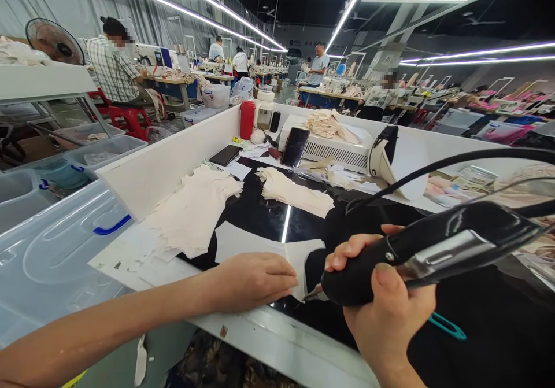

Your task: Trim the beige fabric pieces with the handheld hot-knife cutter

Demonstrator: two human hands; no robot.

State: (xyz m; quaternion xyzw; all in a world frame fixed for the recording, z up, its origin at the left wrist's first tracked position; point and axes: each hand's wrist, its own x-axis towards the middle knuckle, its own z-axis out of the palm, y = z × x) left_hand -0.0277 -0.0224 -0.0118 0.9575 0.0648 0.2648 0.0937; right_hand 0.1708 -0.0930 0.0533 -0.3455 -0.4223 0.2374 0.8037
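Observation:
My left hand (255, 281) lies flat, fingers stretched out, on a cream fabric piece (251, 243) on the glossy black tabletop (277, 217). My right hand (385, 301) is wrapped around a thick black corded hand tool (416, 249) with a silver lever along its side. The tool's small metal tip (316, 294) is at the right edge of the fabric, close to my left fingertips; whether it touches the cloth I cannot tell. Beyond my left hand lie a large stack of cream fabric pieces (195, 209) and a smaller stack (297, 191).
A teal loop-shaped tool (448, 325) lies right of my right hand. Phones (295, 147), a red cup (247, 119) and a white vented box (333, 151) stand at the back. Black cables (477, 155) arch over the right side. Plastic bins (69, 255) sit left; people work beyond.

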